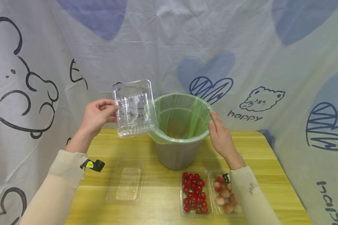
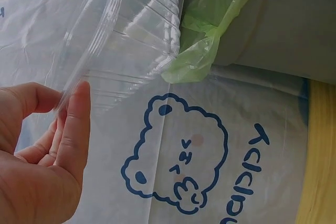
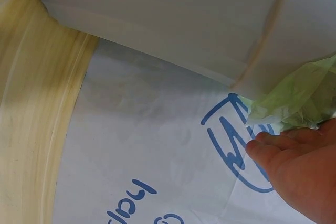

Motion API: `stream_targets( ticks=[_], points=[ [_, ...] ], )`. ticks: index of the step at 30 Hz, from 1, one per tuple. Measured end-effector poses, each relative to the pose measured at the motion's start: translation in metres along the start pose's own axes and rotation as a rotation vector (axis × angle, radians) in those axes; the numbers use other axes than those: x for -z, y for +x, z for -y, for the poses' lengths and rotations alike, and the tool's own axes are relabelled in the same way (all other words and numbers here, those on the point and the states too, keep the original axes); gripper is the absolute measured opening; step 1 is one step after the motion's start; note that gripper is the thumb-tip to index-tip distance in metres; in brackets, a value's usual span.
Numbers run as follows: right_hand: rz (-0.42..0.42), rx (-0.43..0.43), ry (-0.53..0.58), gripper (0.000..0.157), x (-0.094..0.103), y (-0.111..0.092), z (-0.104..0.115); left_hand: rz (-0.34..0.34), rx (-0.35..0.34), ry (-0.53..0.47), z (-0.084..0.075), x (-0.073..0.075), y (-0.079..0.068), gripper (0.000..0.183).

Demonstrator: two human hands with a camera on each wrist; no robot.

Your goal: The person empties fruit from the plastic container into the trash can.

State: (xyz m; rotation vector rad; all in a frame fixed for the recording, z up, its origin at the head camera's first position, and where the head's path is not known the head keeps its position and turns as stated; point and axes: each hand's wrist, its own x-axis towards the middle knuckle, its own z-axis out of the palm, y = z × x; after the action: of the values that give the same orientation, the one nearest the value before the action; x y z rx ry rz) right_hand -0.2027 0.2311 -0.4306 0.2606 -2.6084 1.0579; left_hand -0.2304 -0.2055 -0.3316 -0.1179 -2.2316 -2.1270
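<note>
My left hand pinches the left edge of a clear plastic container, held tilted upright in the air. Its right side overlaps the rim of a grey trash can lined with a green bag. In the left wrist view, thumb and fingers meet at the edge of the container, which comes right up to the bag. My right hand rests against the right side of the can's rim with fairly straight fingers. The right wrist view shows the fingers beside the bag's overhang.
A clear tray lies on the left of the wooden table. In front of the can sit a box of cherry tomatoes and, beside it under the right forearm, a box of pale red fruit. A printed cloth hangs behind.
</note>
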Motion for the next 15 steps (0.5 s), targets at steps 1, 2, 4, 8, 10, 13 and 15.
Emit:
stream_targets(
  ticks=[1,2,4,8,10,13,15],
  points=[
    [0.0,0.0,0.0,0.06,0.0,0.0,0.0,0.004,-0.001,0.001,0.001,0.001,-0.001,0.007],
    [0.0,-0.001,-0.001,0.06,0.0,0.0,0.0,0.008,-0.002,0.001,0.002,0.002,-0.003,0.007],
    [0.0,-0.003,-0.002,0.06,0.0,0.0,0.0,0.013,-0.003,0.024,0.003,0.005,-0.005,0.007],
    [0.001,-0.004,-0.003,0.06,-0.001,0.001,-0.001,0.029,-0.003,0.068,0.007,0.009,-0.011,0.009],
    [0.002,-0.006,0.0,0.06,-0.001,0.001,-0.001,0.04,-0.002,0.072,0.01,0.011,-0.014,0.012],
    [0.002,-0.006,0.003,0.06,-0.002,0.001,-0.002,0.059,0.003,0.093,0.013,0.014,-0.018,0.016],
    [0.001,-0.009,0.004,0.06,-0.002,0.001,-0.002,0.07,0.008,0.122,0.016,0.016,-0.022,0.02]
  ],
)
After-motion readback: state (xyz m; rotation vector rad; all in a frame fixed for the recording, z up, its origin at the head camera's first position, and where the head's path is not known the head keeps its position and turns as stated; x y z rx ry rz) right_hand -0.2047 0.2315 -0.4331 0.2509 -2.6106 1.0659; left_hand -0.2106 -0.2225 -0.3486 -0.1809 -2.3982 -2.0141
